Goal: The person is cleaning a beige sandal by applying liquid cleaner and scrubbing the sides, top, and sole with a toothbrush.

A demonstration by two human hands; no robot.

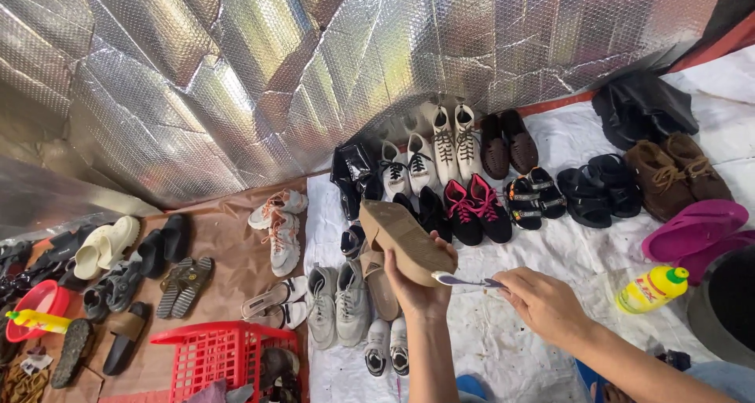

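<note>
My left hand point(421, 291) is shut on a tan heeled shoe point(401, 238), held sole up above the white sheet. My right hand point(543, 302) grips a toothbrush point(464, 279) whose head lies against the sole's near edge. Below the shoe, rows of footwear lie on the sheet: grey sneakers point(336, 302), black shoes with pink laces point(476, 208) and white lace-up shoes point(454, 142).
A red plastic basket point(216, 357) stands at the bottom left on brown paper among sandals and slippers. A yellow bottle point(653, 287) lies right of my hand. Pink flip-flops point(692, 226) and brown boots point(676, 173) sit at the right. A silver foil wall point(275, 73) rises behind.
</note>
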